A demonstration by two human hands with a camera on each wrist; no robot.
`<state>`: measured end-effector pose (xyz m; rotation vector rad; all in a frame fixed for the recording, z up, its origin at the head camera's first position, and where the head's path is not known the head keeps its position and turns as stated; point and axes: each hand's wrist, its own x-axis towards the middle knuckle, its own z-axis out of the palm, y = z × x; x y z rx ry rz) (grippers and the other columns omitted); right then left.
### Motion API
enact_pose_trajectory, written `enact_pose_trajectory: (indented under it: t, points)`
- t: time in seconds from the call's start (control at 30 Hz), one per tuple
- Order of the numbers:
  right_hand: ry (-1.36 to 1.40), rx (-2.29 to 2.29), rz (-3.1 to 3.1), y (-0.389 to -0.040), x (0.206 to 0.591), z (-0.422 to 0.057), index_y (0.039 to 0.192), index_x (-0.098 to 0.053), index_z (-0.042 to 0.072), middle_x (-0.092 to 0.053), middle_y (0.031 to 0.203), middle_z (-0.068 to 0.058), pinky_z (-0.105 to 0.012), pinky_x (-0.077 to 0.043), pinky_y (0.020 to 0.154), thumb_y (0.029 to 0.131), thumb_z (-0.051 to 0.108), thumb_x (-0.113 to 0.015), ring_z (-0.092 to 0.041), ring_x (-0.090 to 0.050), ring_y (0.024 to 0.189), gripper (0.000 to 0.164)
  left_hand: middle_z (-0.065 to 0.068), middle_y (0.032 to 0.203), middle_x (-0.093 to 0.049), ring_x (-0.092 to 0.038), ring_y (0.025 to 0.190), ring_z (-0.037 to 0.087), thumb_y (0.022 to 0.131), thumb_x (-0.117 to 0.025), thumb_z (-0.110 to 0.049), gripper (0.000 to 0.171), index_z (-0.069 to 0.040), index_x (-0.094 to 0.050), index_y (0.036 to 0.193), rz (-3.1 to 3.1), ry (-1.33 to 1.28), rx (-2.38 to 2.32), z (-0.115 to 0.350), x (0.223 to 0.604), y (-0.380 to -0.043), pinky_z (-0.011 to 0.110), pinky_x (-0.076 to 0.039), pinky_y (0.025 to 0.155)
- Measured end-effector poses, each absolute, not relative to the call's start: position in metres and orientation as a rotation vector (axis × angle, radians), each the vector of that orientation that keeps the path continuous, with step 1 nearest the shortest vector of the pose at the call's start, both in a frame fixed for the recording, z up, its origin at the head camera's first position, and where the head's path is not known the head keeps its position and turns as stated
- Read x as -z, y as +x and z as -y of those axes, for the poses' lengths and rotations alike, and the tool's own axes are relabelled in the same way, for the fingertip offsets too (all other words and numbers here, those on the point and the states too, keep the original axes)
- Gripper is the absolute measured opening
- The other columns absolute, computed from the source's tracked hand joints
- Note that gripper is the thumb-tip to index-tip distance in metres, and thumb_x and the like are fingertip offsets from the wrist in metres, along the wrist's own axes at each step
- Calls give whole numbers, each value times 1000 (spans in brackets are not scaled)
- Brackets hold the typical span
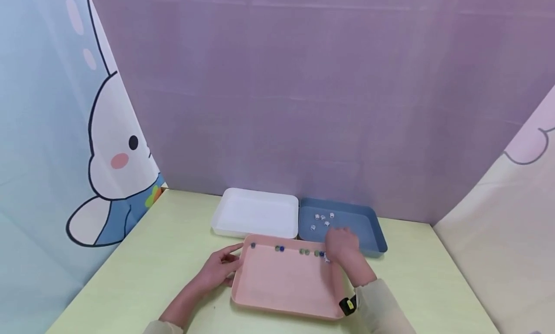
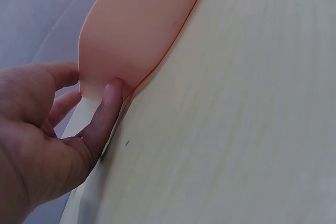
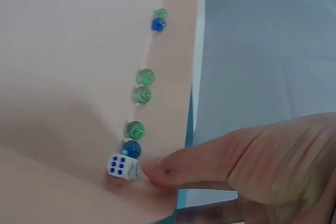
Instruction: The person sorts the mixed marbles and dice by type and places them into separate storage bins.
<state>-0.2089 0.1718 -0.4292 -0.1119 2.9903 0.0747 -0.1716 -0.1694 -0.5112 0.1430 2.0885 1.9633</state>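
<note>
A pink tray (image 1: 286, 286) is in front of the person, its far edge against the white and blue trays. At its left end my left hand (image 1: 218, 269) holds the side, thumb low on the outer wall in the left wrist view. My right hand (image 1: 344, 249) grips the far right corner; its thumb lies inside the wall and the other fingers are mostly hidden outside. Just beside that thumb sits a white die (image 3: 122, 166). Green marbles (image 3: 145, 76) and blue marbles (image 3: 159, 24) line the far wall of the pink tray.
Behind stand a white tray (image 1: 260, 213) at left and a blue tray (image 1: 360, 228) at right. Several white dice (image 1: 317, 217) lie in the blue one. A purple curtain (image 1: 325, 98) hangs along the back edge of the pale table (image 1: 143, 247).
</note>
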Motion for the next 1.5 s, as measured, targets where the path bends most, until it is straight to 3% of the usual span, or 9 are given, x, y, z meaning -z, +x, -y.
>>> enact_pose_trajectory:
  t: [0.33,0.6,1.3,1.5]
  points:
    - [-104,-121,-2960,-212,437,-168,82,-65,6,-64,97,-13,-52,-51,78,75,17,-78,-36,-53,100,18,18,108,-54,-56,90,27,94,-64,-9,54,-6,-45,145,-2086,130,-1971,168,512,-171,45,-58,61]
    - [-83,-156,-2943,-214,440,-166,93,-65,2,-62,98,-14,-47,-53,71,79,16,-73,-34,-54,97,21,18,108,-55,-56,90,27,94,-64,-8,54,-7,-46,144,-2098,121,-1964,167,515,-173,45,-58,60]
    - [-139,-197,-2894,-216,443,-164,86,-65,6,-63,105,-15,-49,-53,70,79,13,-73,-37,-55,103,13,18,107,-55,-56,89,27,93,-65,-8,54,-6,-46,144,-2115,115,-1965,167,512,-171,45,-58,59]
    - [-148,-196,-2868,-217,443,-164,82,-62,7,-62,101,-13,-45,-51,62,75,12,-74,-34,-54,97,15,18,108,-54,-57,88,27,93,-64,-8,53,-6,-47,143,-2110,94,-1962,167,511,-171,44,-58,59]
